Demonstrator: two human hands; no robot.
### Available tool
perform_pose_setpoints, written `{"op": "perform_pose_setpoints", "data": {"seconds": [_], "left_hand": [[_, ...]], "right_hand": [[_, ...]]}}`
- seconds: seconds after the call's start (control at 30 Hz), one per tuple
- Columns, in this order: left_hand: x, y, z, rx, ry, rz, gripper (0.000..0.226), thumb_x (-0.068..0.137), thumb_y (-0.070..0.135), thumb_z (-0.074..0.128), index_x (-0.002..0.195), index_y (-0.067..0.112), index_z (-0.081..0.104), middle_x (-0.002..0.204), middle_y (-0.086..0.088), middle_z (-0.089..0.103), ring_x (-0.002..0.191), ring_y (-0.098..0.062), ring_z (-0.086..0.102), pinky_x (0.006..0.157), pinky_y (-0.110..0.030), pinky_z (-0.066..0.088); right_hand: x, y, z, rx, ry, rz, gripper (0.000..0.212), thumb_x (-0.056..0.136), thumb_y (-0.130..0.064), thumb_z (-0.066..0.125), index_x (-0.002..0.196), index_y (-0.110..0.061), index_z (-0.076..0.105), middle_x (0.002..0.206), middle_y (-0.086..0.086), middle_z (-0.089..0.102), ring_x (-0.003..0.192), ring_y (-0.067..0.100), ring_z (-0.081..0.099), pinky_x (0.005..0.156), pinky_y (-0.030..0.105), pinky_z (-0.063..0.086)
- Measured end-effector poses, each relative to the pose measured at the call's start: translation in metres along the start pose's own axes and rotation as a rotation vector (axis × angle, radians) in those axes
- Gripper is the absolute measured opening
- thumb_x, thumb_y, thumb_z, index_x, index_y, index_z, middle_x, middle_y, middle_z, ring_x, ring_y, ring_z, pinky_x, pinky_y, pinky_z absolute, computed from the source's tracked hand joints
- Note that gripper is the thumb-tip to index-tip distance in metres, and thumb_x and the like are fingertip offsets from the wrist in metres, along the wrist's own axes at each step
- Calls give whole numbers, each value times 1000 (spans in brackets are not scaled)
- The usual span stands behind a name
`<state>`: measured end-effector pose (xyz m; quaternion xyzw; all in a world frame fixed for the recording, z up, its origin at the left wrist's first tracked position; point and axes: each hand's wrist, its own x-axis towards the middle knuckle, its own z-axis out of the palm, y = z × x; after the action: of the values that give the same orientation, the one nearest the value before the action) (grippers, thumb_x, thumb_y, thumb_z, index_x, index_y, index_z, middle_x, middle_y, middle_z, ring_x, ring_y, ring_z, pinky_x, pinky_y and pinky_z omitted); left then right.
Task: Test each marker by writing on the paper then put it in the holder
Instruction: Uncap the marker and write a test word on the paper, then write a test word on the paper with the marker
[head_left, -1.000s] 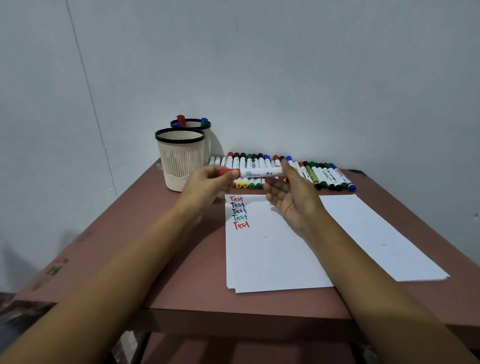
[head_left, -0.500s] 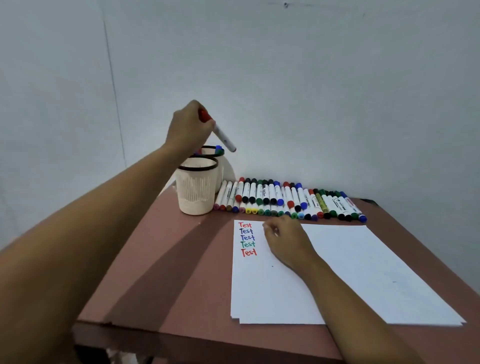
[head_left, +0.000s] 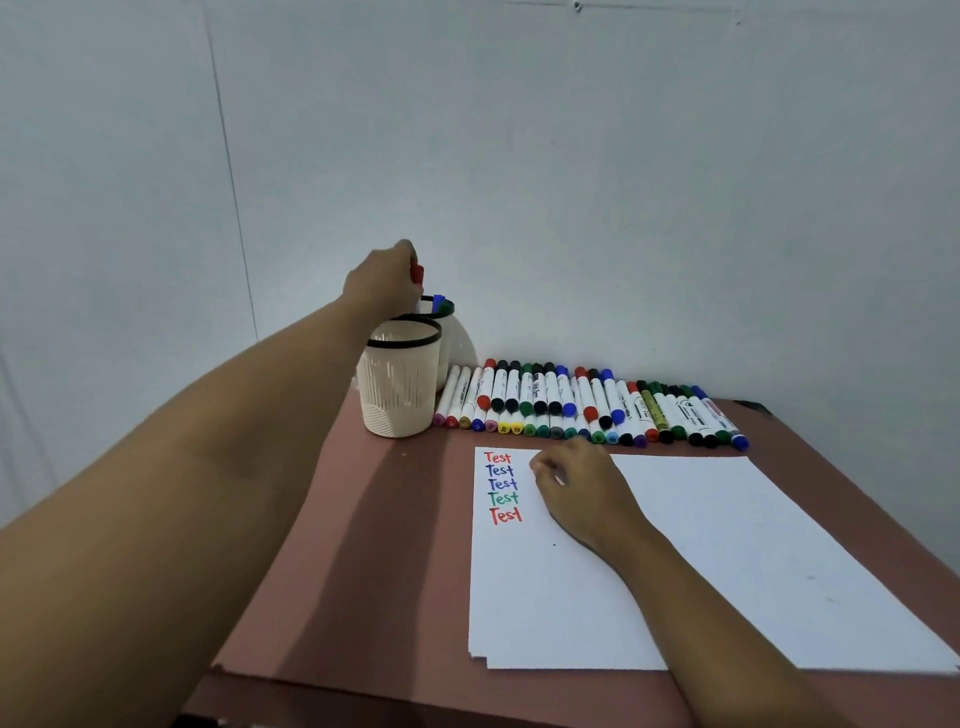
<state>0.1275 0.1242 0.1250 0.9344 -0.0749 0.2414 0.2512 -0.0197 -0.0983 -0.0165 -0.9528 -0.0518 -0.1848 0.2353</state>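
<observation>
My left hand (head_left: 384, 283) reaches over the far holder (head_left: 447, 332) and grips a red-capped marker (head_left: 417, 274) upright, its body dipping into that holder beside a blue-capped marker (head_left: 439, 302). A second cream holder (head_left: 400, 382) with a black rim stands in front. My right hand (head_left: 579, 486) rests on the white paper (head_left: 701, 561) with fingers loosely curled, holding nothing, next to the word "Test" (head_left: 501, 486) written several times in red, blue and green. A row of several markers (head_left: 587, 408) lies behind the paper.
The brown table (head_left: 374, 545) stands in a corner against a pale wall. The paper is a small stack near the front right edge. A dark object (head_left: 753, 407) sits at the table's back right corner.
My left hand has lowered the red-capped marker from a tilted hold above the holders down into the far holder. My right hand stays on the paper.
</observation>
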Motion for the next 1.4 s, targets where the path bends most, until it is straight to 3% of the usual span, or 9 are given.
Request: {"op": "perform_pose_setpoints", "data": {"seconds": [0.23,0.43,0.6,0.7,0.8,1.07,1.17,1.27,1.4], "left_hand": [[-2,-3,8,-29,-15,34,36,88,16,56,123,11,51,115,-10,60,105,-28,55,91,-37,45],[-45,32,5,-121,157,318,28,91,16,54,117,6,57,108,-9,61,97,-21,57,83,-30,44],[-117,42,27,-173,58,500,23,93,18,52,111,8,61,100,-1,60,89,-14,57,78,-24,45],[-144,28,49,-144,-85,423,22,93,17,52,109,7,64,102,-6,62,91,-19,57,79,-33,48],[-154,11,64,-101,-189,330,24,92,17,52,109,7,65,103,-8,62,93,-22,56,78,-26,42],[-156,-6,78,-73,-251,285,23,92,16,51,105,3,64,101,-12,59,90,-20,51,74,-24,36],[-155,-7,78,-88,-274,264,25,93,19,49,110,7,64,105,-8,58,93,-18,52,76,-22,36],[-154,-8,79,-76,-273,263,27,93,21,49,112,10,64,107,-7,58,93,-17,53,76,-22,36],[-154,-8,80,-76,-262,260,25,94,20,49,109,8,64,104,-8,57,91,-18,52,73,-22,34]], "right_hand": [[0,-1,-1,1,0,0,27,97,-24,46,112,-16,67,117,3,58,111,17,48,88,28,43],[-1,-1,-2,13,-5,0,26,97,-23,47,110,-16,68,116,4,59,110,18,48,87,28,42],[-3,-2,-3,30,-10,1,24,96,-22,48,105,-15,68,110,6,59,108,20,50,85,30,44],[-4,-4,-5,27,0,-7,25,95,-22,49,106,-13,69,110,9,60,107,23,52,87,34,47],[-5,-6,-6,1,-11,-8,26,96,-22,47,108,-12,68,111,9,59,107,24,51,88,34,47],[5,-13,-17,150,-116,112,26,97,-22,46,108,-12,68,109,3,67,93,13,57,78,26,45],[19,-19,-32,183,-109,155,26,97,-21,48,109,-8,67,111,5,66,98,17,59,77,26,43],[44,-10,-46,116,14,223,23,94,-12,45,86,-3,65,86,12,64,81,26,58,64,27,42],[68,23,-55,-31,161,393,24,92,-10,44,69,-6,46,64,3,47,69,23,48,47,26,29]]}}
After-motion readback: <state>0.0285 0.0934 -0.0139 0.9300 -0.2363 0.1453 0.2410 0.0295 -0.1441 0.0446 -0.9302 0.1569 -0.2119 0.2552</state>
